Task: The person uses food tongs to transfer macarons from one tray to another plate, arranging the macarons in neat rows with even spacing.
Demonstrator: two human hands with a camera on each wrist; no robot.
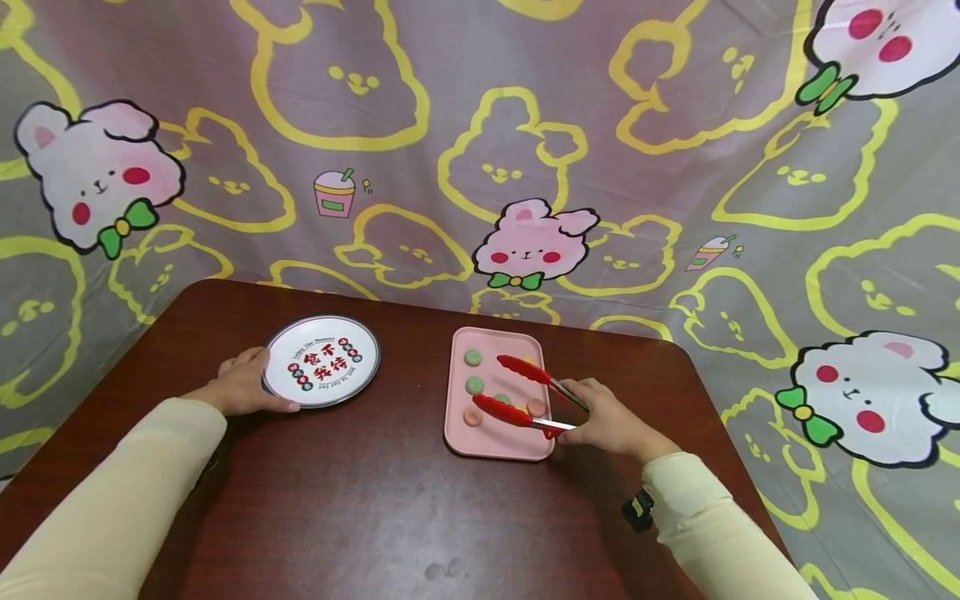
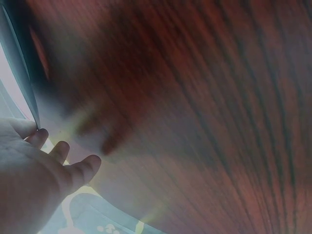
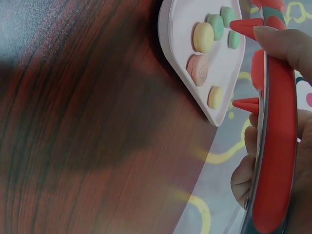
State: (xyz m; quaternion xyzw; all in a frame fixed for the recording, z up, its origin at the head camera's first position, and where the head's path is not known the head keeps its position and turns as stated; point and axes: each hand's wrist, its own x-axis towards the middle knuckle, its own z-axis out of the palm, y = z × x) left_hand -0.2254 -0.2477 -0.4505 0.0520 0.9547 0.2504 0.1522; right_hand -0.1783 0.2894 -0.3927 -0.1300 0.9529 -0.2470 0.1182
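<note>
My left hand (image 1: 243, 385) holds the left rim of a round white plate (image 1: 322, 362) with red lettering in the middle. In the left wrist view only the plate's edge (image 2: 22, 63) shows, meeting the thumb and nearest finger of the hand (image 2: 44, 165). My right hand (image 1: 611, 419) grips food tongs (image 1: 551, 423) with red tips and metal arms. The tong arms stand apart above a pink tray (image 1: 498, 446). On the tray lie several small macarons: green ones (image 1: 474, 385), pink ones (image 1: 472, 416) and yellow ones (image 3: 203, 37), some partly hidden behind the tongs.
A dark wooden table (image 1: 360, 508) carries the plate on the left and the tray right of centre. Behind it hangs a curtain (image 1: 420, 183) printed with rabbits and yellow outlines. A black band (image 1: 639, 510) is on the right wrist.
</note>
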